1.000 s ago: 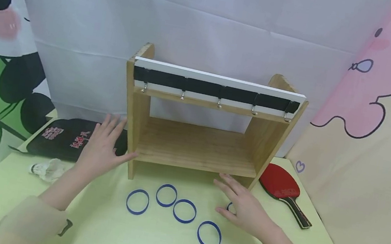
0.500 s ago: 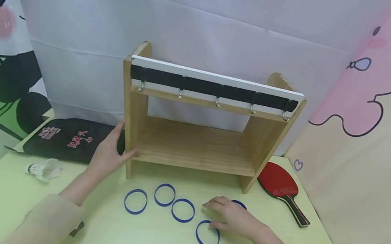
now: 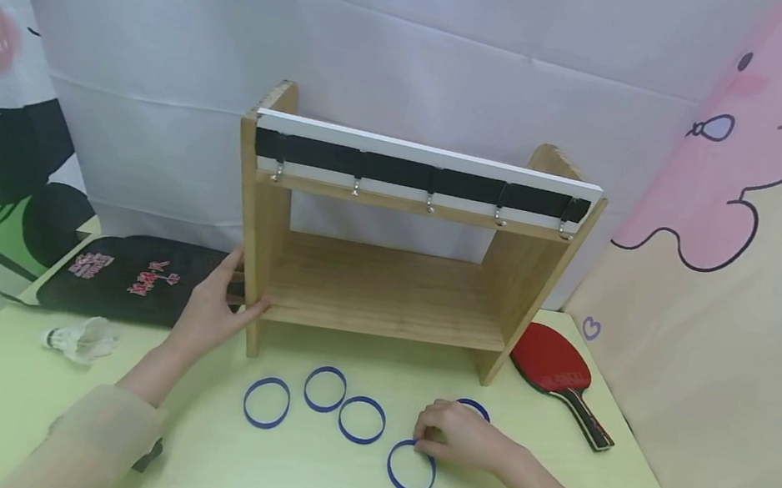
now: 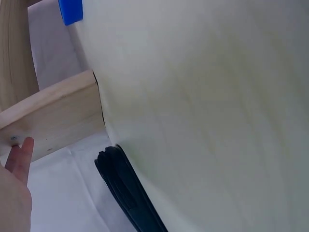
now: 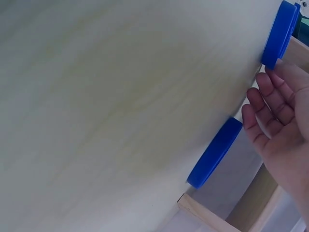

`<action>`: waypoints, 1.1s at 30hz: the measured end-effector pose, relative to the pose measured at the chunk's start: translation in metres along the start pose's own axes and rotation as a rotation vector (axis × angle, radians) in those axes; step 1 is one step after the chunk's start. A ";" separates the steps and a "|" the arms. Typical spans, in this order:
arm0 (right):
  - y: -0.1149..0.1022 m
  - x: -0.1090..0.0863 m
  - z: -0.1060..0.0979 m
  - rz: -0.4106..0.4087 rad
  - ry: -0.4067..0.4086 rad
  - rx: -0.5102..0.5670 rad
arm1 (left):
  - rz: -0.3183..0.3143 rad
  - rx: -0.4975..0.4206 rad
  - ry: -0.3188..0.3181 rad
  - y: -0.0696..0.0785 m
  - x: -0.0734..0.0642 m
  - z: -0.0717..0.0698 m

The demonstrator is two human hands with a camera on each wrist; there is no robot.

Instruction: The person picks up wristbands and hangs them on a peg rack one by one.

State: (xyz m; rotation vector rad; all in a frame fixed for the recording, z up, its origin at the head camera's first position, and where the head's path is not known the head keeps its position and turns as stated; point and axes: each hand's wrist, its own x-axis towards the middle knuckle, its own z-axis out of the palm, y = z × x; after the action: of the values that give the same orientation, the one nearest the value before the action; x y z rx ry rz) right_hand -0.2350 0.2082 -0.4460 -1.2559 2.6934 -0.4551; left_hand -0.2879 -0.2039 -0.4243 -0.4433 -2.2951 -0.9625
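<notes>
Left hand: the left hand (image 3: 213, 314) rests against the left upright of the light wooden shelf rack with a black-and-white hook rail (image 3: 393, 278), thumb on the front edge, fingers straight along the outer side; in the left wrist view a fingertip lies on the wood
Right hand: the right hand (image 3: 457, 435) lies low on the pale green table top (image 3: 295, 483), fingers curled with their tips at the far rim of the nearest thin blue rubber ring (image 3: 411, 467); whether they actually pinch it, I cannot tell
Rings: five blue rings lie flat in front of the rack; three (image 3: 266, 402) (image 3: 325, 389) (image 3: 361, 419) sit in a loose row to the left; one (image 3: 476, 409) is partly hidden behind the right hand
Right of rack: a red table tennis bat with a dark handle (image 3: 557, 374), flat on the table
Left of rack: a black zipped bat case with red and white lettering (image 3: 127, 280); a white feather shuttlecock (image 3: 79, 337) just in front of it
</notes>
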 end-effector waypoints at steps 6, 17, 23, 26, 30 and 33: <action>-0.001 0.001 0.000 0.051 -0.017 0.046 | 0.017 -0.048 -0.041 -0.002 0.000 -0.003; -0.011 -0.001 -0.011 0.086 -0.025 0.162 | 0.005 -0.098 -0.056 0.001 -0.001 -0.005; -0.014 -0.002 -0.017 0.068 0.003 0.237 | -0.002 -0.116 -0.053 0.000 -0.002 -0.002; -0.014 -0.001 -0.020 0.053 0.028 0.251 | 0.002 -0.120 -0.047 0.001 -0.001 -0.002; -0.018 0.000 -0.028 0.051 0.054 0.253 | 0.001 -0.121 -0.040 0.001 -0.002 -0.002; -0.025 0.001 -0.037 0.070 0.094 0.257 | -0.001 -0.121 -0.037 0.002 -0.002 -0.001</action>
State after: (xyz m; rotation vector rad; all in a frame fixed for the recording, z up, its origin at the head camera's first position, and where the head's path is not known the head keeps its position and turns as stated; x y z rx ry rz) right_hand -0.2272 0.2002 -0.4027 -1.0912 2.6364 -0.8395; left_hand -0.2851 -0.2038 -0.4242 -0.5143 -2.2776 -1.1064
